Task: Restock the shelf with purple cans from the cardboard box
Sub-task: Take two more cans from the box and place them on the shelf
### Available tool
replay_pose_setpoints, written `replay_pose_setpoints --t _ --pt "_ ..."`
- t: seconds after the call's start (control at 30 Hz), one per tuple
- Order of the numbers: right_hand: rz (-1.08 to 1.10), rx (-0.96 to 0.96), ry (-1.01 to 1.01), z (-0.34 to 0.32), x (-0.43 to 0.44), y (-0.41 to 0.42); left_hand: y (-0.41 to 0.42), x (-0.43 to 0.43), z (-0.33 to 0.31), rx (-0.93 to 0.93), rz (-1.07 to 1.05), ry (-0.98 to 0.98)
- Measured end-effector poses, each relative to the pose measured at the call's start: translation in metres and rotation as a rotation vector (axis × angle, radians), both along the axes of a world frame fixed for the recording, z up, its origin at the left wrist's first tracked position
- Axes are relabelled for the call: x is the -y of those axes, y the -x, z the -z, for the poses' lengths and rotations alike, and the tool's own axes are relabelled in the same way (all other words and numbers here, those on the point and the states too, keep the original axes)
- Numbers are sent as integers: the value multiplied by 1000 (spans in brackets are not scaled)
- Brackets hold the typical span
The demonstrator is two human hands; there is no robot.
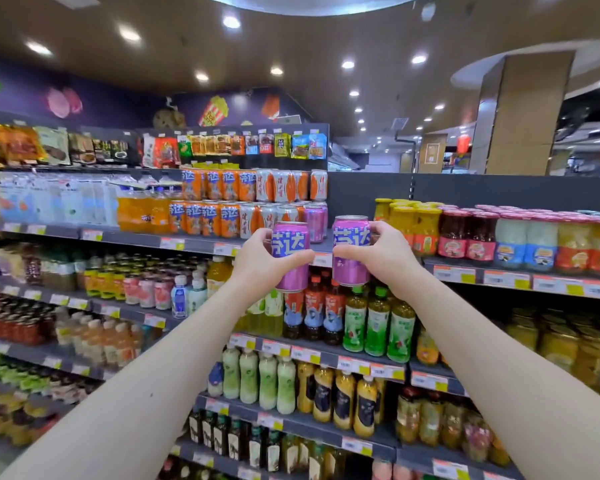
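Left hand (pixel 262 261): wrapped around a purple can (pixel 290 257), thumb across the front of the label, fingers behind; can upright, tilted slightly.
Right hand (pixel 383 256): wrapped around a second purple can (pixel 350 250), thumb low across the front, fingertips at the top rim; can upright.
Arms: both bare forearms extended forward from the lower corners of the view, hands raised in front of the shelving.
Can positions: the two held cans are side by side, near each other but apart, in the air in front of the shelf edge (pixel 201 242); neither rests on it.
Shelf stock: one purple can on the shelf (pixel 314 224) stands just behind and between the held pair, at the right end of the can row.
Neighbours: orange cans (pixel 210 220) and white-and-orange cans (pixel 278 186) in two tiers to the left of the purple one.
Right bay: jars of preserved fruit (pixel 520 237) on the adjoining shelf.
Below: rows of bottled drinks (pixel 378 322) on lower shelves.
Cardboard box: out of view.
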State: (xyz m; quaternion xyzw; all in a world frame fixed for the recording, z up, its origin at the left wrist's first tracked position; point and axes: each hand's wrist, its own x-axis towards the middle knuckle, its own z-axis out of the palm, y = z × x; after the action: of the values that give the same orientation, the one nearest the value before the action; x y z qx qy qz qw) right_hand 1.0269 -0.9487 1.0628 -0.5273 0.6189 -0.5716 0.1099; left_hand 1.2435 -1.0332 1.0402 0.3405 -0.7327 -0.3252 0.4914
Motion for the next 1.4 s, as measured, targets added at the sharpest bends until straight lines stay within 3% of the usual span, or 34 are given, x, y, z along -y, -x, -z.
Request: replay_pose_setpoints --t 0.37,0.67,0.9,1.4 --pt "57 5 25 -2 124 19 0 115 10 5 32 23" --pt "120 -1 28 -2 220 70 46 202 -15 -15 186 31" --pt "189 74 8 15 267 102 77 245 -12 -11 256 26" --pt "220 14 -99 22 326 144 94 288 1 26 327 71"
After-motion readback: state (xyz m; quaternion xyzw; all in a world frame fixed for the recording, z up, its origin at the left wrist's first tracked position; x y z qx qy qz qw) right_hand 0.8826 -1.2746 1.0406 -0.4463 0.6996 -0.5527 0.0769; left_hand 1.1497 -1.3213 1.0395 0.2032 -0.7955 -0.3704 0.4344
